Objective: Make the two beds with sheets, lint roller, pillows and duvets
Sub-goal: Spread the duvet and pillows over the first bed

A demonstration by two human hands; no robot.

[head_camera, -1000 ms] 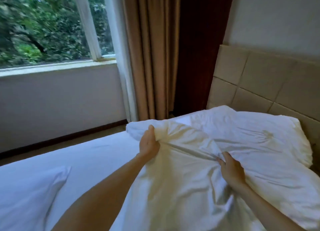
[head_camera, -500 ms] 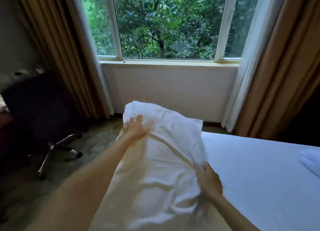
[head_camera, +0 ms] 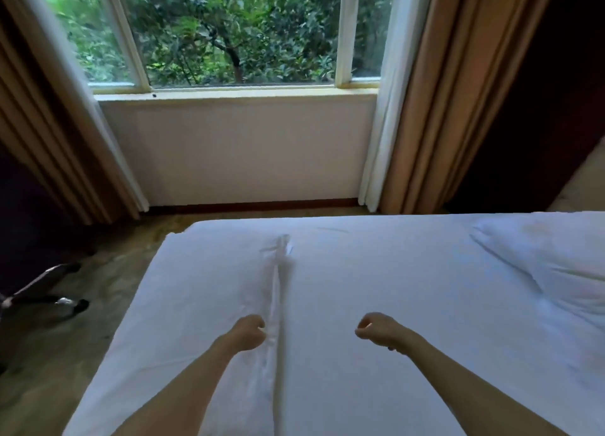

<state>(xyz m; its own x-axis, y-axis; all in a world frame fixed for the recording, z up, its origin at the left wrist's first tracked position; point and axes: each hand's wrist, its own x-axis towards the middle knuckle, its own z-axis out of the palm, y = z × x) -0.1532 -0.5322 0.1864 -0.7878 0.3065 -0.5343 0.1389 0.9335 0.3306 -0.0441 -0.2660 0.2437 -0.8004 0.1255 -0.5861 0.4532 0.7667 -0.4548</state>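
**Both fists over the white sheet, one at its fold**

The white sheet point(head_camera: 409, 304) lies spread flat. A raised fold point(head_camera: 277, 288) runs down it from near the far edge toward the camera. The left hand point(head_camera: 247, 332) is curled, its fingertips point(head_camera: 262, 328) against that fold and apparently pinching it. The right hand point(head_camera: 376, 329) is also curled into a loose fist, well apart from the fold. I cannot tell whether it holds any cloth.

A pillow point(head_camera: 556, 265) rests at the right, near the far edge. That edge runs parallel to the wall under the window point(head_camera: 242, 154), with a strip of carpet point(head_camera: 108, 272) between. The carpet widens along the left edge, where a chair base point(head_camera: 45, 291) stands apart from the sheet. Curtains point(head_camera: 425, 108) hang on either side of the window.
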